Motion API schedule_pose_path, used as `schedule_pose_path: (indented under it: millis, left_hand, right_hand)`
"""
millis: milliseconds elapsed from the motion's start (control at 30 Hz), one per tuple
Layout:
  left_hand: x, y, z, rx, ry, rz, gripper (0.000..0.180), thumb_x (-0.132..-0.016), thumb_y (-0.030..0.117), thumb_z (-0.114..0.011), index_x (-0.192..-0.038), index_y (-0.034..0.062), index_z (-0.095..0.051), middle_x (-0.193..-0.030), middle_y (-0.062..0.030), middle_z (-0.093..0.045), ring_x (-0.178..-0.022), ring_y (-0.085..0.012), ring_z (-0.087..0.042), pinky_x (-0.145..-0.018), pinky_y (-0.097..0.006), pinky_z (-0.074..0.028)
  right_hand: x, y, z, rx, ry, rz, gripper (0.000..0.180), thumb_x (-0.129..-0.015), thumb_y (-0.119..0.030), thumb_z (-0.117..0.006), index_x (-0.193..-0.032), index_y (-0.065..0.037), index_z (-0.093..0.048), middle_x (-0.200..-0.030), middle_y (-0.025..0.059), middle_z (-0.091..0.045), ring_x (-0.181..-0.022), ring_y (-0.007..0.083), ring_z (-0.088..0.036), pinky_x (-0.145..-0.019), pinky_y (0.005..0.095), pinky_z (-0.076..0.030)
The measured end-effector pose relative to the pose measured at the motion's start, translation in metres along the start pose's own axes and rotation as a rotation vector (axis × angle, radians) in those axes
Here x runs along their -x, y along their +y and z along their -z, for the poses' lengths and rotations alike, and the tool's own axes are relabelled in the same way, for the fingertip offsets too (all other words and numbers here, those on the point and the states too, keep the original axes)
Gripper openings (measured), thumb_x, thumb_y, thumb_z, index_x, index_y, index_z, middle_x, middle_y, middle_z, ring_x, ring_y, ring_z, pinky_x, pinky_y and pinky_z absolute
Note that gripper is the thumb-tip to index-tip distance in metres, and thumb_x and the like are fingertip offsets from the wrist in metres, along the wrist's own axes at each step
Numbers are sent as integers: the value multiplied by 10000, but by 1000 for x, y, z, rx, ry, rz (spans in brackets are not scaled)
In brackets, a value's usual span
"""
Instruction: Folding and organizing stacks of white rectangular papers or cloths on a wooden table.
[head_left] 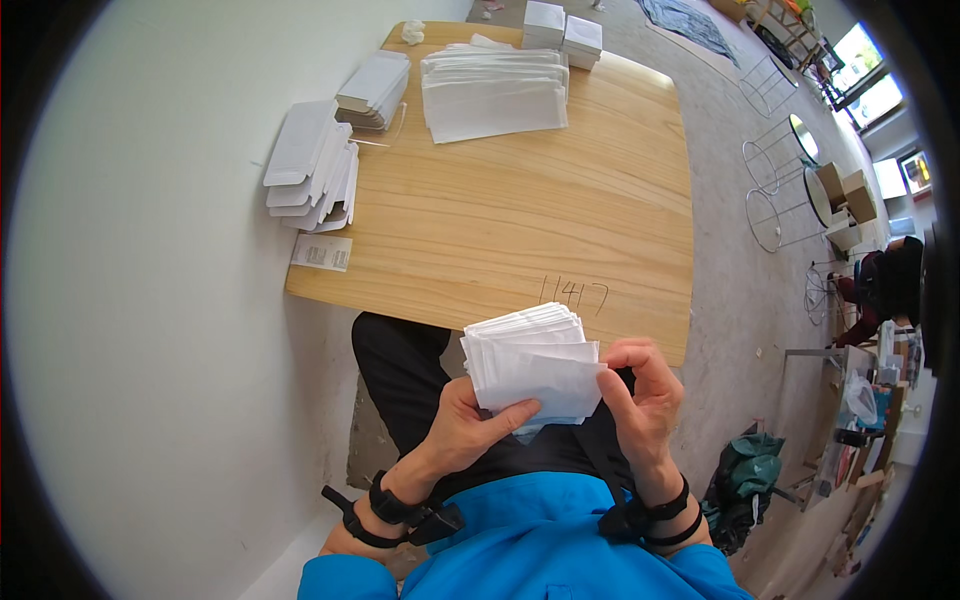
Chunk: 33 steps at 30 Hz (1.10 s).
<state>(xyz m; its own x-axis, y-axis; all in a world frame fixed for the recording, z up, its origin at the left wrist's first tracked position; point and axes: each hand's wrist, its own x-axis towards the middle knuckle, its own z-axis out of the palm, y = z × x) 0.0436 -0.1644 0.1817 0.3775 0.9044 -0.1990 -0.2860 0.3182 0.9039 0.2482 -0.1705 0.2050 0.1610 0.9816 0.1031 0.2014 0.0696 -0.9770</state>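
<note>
In front of my lap, just off the table's near edge, my left hand (468,428) grips a thick stack of white paper envelopes (535,370). Its thumb lies across the top one and the fingers go out of sight underneath. The stack is fanned a little toward the far side, and something pale blue shows at its near edge. At the stack's right edge, my right hand (643,405) pinches the upper right corner of the top envelope between thumb and forefinger. Its other fingers are curled.
On the wooden table (560,220) lies a larger pile of white flat paper bags (495,105). White folded cartons (310,165) are stacked along the left wall, a printed label sheet (322,252) near them. Small white stacks (582,42) stand at the far edge. Stools (812,195) stand to the right.
</note>
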Motion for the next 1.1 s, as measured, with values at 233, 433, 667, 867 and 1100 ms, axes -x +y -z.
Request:
schedule_pose_path:
  millis: [233,433,667,867,1100]
  left_hand:
    - [1,-7,7,3,-35,-4,218,-876,121,-683,-1052,-6,-668,-958,-50,-688,-864,-89,-612,-759,-245,-494]
    - [1,-26,14,274,85,9,238,-919,173,-638,-1052,-22,-658,-955,-46,-674,-871,-77,-587,-770,-245,-483]
    - [-1,-4,4,75,-17,-6,218,-896,124,-655,-1064,-14,-661,-967,-68,-691,-874,-113,-631,-781,-259,-512]
    - [1,-13,8,22,7,-16,220,-908,147,-644,-1055,-15,-660,-938,-50,-686,-852,-97,-620,-753,-251,-504]
    - [2,-24,14,133,72,15,256,-942,201,-594,-1053,-22,-652,-946,-61,-680,-842,-97,-615,-743,-246,-499]
  right_hand:
    - [7,2,3,-39,18,69,97,-798,10,-669,-852,-9,-591,-892,101,-634,-800,162,-585,-753,284,-452]
    - [14,-1,19,-247,-269,280,106,-823,-15,-569,-927,8,-563,-727,67,-634,-695,146,-561,-777,329,-425]
    - [9,0,6,-64,58,-65,184,-890,-125,-571,-1015,10,-567,-839,64,-602,-820,140,-555,-797,268,-438]
    - [6,4,-3,-77,12,-108,73,-816,63,-609,-869,13,-605,-871,75,-598,-829,148,-554,-773,254,-441]
    - [9,8,27,-273,-390,241,133,-828,-125,-608,-857,4,-624,-836,105,-595,-761,189,-547,-705,306,-433]
